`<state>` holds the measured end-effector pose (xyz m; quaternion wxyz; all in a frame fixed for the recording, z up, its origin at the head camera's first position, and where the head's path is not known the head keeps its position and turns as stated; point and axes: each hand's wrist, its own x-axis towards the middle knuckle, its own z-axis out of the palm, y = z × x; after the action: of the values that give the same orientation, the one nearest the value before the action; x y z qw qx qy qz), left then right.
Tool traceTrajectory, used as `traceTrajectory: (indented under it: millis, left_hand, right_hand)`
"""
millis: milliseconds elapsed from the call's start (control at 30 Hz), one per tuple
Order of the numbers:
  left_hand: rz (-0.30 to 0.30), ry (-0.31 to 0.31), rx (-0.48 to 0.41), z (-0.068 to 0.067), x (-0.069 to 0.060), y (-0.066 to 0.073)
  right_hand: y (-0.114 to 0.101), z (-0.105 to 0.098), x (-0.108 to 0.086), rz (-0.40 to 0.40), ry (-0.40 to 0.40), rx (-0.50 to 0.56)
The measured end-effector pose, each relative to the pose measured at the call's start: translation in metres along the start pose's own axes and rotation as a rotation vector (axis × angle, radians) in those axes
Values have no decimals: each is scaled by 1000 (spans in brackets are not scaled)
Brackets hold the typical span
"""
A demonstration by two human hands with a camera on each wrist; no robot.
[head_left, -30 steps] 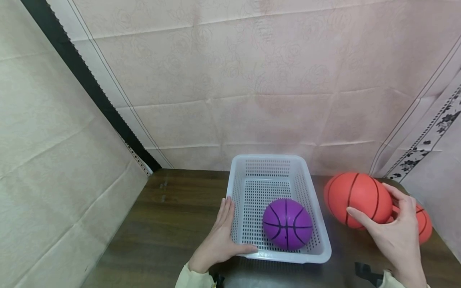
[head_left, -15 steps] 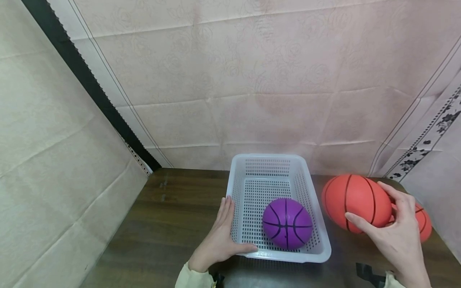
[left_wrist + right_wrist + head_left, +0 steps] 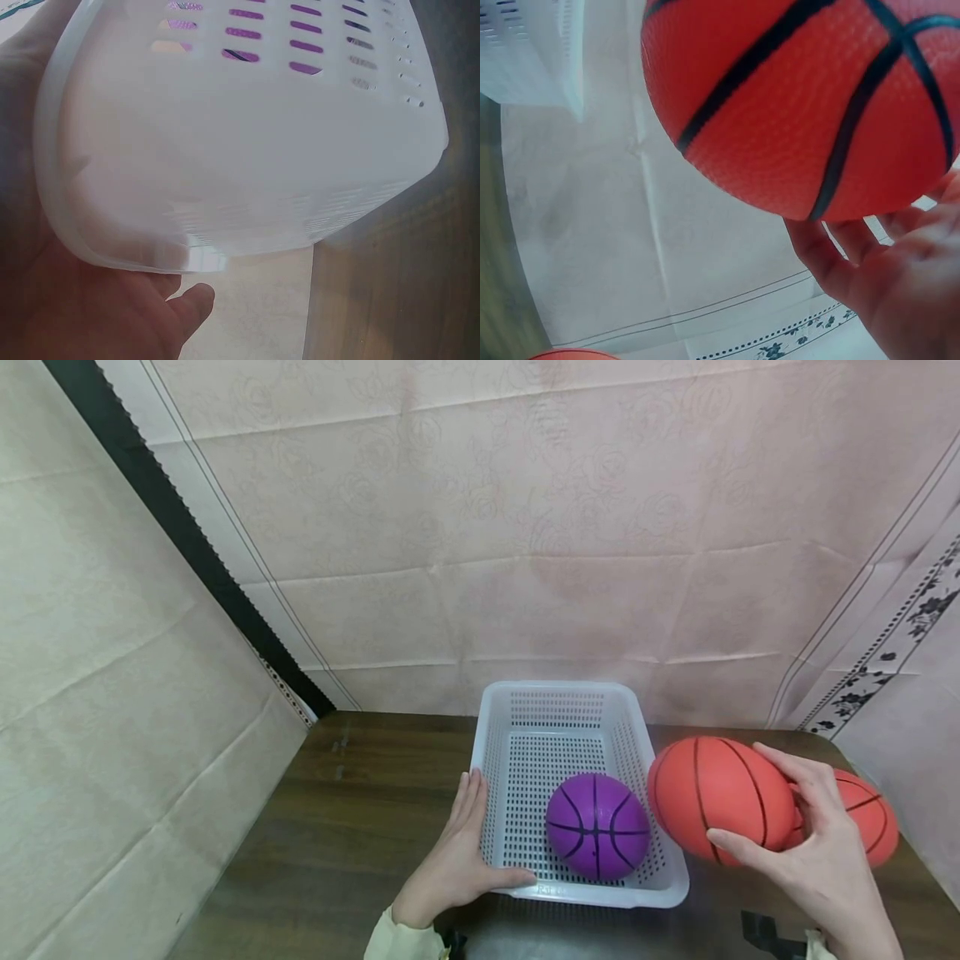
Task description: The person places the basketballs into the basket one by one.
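Pinkish-red with dark lines, a toy basketball (image 3: 716, 793) is gripped by my right hand (image 3: 821, 852), thumb on the near side and fingers around its right side. In the head view it overlaps the right rim of a white perforated plastic basket (image 3: 495, 752). Inside the basket's near right part lies a purple toy basketball (image 3: 597, 827). My left hand (image 3: 457, 852) rests at the basket's near left corner, fingers straight along the left side and thumb along the front rim. The left wrist view shows the basket wall (image 3: 225, 127) close up, purple showing through its slots.
Another red toy basketball (image 3: 866, 818) sits right of my right hand, partly hidden by it. Dark brown wood tabletop (image 3: 360, 810) lies under everything. Pale patterned cloth (image 3: 525, 527) stands behind the table and at both sides. A black strap (image 3: 772, 935) shows near my right wrist.
My right hand has carried the red basketball left and slightly nearer, up to the basket's right rim. More of the other red ball shows. The left hand, basket and purple ball stay put.
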<state>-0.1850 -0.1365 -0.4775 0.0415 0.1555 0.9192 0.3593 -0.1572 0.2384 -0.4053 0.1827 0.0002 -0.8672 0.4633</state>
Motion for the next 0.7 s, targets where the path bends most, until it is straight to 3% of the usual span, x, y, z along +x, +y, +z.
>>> traceTrajectory:
  millis: [200, 533, 700]
  left_hand:
    - [-1, 0, 3, 0, 0, 0]
    - [-1, -1, -2, 0, 0, 0]
    - [2, 2, 2, 0, 0, -1]
  right_hand:
    - [-4, 0, -2, -7, -73, -41]
    - [-14, 3, -6, -127, -216, -47]
    - [-16, 6, -7, -141, -278, -64]
